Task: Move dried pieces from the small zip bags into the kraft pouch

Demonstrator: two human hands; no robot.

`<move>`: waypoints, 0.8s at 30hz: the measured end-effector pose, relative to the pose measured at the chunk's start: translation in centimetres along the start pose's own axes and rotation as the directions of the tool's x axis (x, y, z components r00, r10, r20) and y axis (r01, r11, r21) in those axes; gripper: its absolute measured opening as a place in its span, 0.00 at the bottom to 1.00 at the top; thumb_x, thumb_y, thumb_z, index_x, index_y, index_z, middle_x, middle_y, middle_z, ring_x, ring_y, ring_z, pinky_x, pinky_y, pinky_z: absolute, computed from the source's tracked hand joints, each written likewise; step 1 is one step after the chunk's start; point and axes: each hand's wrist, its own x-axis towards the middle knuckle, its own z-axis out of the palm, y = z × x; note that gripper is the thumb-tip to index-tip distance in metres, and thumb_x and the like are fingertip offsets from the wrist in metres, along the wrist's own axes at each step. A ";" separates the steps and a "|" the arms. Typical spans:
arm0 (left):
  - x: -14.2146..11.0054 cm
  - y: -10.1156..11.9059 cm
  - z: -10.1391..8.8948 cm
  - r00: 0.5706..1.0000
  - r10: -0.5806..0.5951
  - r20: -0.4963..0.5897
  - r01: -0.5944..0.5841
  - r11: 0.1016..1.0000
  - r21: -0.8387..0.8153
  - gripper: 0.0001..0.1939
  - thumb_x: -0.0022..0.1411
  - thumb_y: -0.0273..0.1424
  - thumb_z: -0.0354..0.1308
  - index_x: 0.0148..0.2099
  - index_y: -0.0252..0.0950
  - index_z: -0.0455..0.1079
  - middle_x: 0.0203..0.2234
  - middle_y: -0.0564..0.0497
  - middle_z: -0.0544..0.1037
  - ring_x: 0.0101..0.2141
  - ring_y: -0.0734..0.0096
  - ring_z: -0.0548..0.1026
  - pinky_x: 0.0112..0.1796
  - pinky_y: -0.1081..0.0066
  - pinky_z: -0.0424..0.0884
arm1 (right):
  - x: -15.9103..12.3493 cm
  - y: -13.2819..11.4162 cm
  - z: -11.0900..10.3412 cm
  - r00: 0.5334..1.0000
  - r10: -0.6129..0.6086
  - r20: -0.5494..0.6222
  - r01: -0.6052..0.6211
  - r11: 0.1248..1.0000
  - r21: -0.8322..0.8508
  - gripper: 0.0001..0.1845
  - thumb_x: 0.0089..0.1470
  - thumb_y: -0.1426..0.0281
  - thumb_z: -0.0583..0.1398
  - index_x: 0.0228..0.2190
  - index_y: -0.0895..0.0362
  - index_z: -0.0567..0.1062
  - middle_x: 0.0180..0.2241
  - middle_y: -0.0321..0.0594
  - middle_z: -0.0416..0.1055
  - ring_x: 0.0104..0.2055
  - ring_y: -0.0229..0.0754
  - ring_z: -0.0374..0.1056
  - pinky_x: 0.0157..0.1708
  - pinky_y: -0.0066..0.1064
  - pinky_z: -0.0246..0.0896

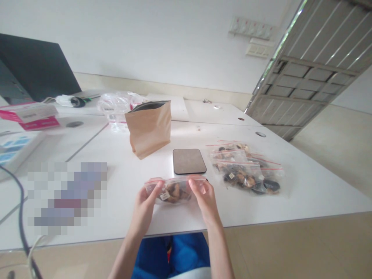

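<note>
Both my hands hold one small clear zip bag (175, 190) with brown and dark pieces inside, just above the white table (305, 182) near its front edge. My left hand (147, 203) pinches the bag's left end, my right hand (205, 197) pinches its right end along the red zip strip. Just behind the bag lies a small flat scale (188, 161) with a grey top. An open brown paper pouch (149, 128) stands upright further back. To the right lies a pile of filled zip bags (247, 168).
Crumpled clear plastic bags (117, 106) lie behind the pouch. At the far left are a dark laptop (35, 69), pink and white boxes (31, 116) and a dark cable (21, 221). A blurred patch covers part of the table's left. A door (314, 66) stands at right.
</note>
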 end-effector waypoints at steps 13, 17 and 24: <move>-0.3 1.9 -0.1 0.997 0.025 0.076 -0.042 0.973 0.227 0.17 0.48 0.45 0.65 0.28 0.35 0.77 0.36 0.43 0.80 0.41 0.58 0.76 0.44 0.66 0.69 | -1.1 -0.7 0.7 0.992 -0.073 0.104 0.082 0.993 -0.080 0.11 0.50 0.62 0.64 0.25 0.58 0.78 0.30 0.43 0.76 0.36 0.43 0.72 0.40 0.34 0.67; -0.6 1.9 -0.1 0.997 0.077 0.009 -0.077 0.965 0.253 0.17 0.48 0.45 0.65 0.27 0.35 0.76 0.31 0.44 0.80 0.36 0.60 0.76 0.41 0.66 0.70 | -1.4 -0.7 1.2 0.990 -0.129 0.063 0.135 0.986 -0.096 0.10 0.51 0.64 0.63 0.25 0.57 0.78 0.30 0.41 0.75 0.36 0.42 0.71 0.40 0.33 0.66; -0.8 2.0 -0.1 0.996 0.077 0.040 -0.084 0.969 0.232 0.18 0.49 0.46 0.65 0.27 0.35 0.76 0.28 0.46 0.78 0.32 0.63 0.75 0.36 0.69 0.71 | -1.6 -0.5 0.9 0.982 -0.183 0.047 0.186 0.979 -0.081 0.08 0.50 0.64 0.64 0.27 0.55 0.80 0.28 0.40 0.75 0.35 0.42 0.70 0.40 0.34 0.65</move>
